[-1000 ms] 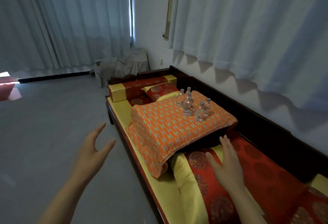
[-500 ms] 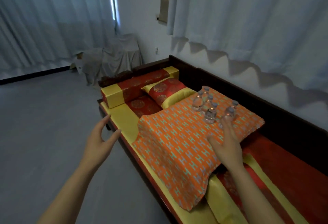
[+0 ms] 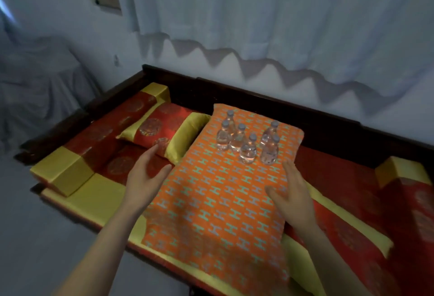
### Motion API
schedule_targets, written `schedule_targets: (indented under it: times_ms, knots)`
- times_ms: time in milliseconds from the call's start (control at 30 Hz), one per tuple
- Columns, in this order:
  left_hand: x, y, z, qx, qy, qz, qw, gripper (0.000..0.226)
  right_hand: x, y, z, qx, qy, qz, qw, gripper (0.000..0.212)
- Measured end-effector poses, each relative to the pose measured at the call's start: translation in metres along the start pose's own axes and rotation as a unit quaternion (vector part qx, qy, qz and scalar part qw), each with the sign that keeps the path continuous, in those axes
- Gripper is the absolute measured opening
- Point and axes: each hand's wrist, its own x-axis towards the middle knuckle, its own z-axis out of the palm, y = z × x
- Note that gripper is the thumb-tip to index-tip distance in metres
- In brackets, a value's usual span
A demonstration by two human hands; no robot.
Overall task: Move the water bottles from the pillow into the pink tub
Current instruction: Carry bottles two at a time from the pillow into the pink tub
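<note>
Both hands have come forward since the earlier frame: the left hand now hangs at the orange pillow's left edge, the right hand over its right side, just short of the water bottles. Each is empty, fingers spread. Six small clear plastic bottles, caps pale, perhaps unlabelled, stand upright clustered on the pillow's far end. Its cloth repeats a teal H-shaped motif. No lettering is readable

Clear plastic bottles; woven cloth pillow
</note>
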Motion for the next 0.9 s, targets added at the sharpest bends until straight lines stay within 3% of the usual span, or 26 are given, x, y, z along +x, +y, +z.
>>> schedule_targets:
  times_ms: [300,533,633,733,900]
  knots:
    - [0.153,-0.027,0.075,-0.036,-0.111,0.018,0.993,0.065,0.098,0.027,0.048,0.017,0.027,0.107,0.994,0.083]
    - [0.228,-0.049,0.149,-0.055,-0.238,0.016,0.970,0.107,0.166,0.033,0.102,0.156,0.022,0.197,0.968,0.094]
    - [0.258,-0.061,0.197,-0.074,-0.320,0.030,0.944,0.112,0.192,0.040,0.130,0.203,0.011,0.223,0.953,0.103]
    - [0.276,-0.079,0.238,-0.075,-0.356,-0.001,0.932,0.112,0.213,0.051,0.152,0.191,0.010,0.245,0.950,0.091]
    - [0.298,-0.095,0.286,-0.071,-0.394,0.022,0.916,0.095,0.230,0.074,0.184,0.154,0.025,0.276,0.948,0.071]
